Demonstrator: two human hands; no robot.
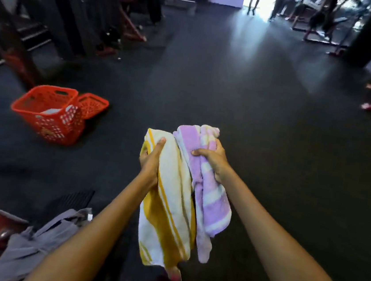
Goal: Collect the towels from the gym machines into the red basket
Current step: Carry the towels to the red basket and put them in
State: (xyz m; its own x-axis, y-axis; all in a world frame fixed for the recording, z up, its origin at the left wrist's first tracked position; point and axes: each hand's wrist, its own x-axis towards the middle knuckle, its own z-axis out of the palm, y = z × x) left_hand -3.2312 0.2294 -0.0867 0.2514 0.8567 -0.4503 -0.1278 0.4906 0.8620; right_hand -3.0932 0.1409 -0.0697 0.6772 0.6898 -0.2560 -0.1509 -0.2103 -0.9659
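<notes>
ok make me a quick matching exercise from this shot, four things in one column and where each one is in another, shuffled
Things:
1. yellow striped towel
2. purple striped towel
3. red basket
4. grey cloth

Places:
A. on the floor, ahead to the left
B. gripped in the right hand
C. draped low at the left, beside the left forearm
D. gripped in the left hand

Pairs: 1-D, 2-B, 3-A, 4-C
</notes>
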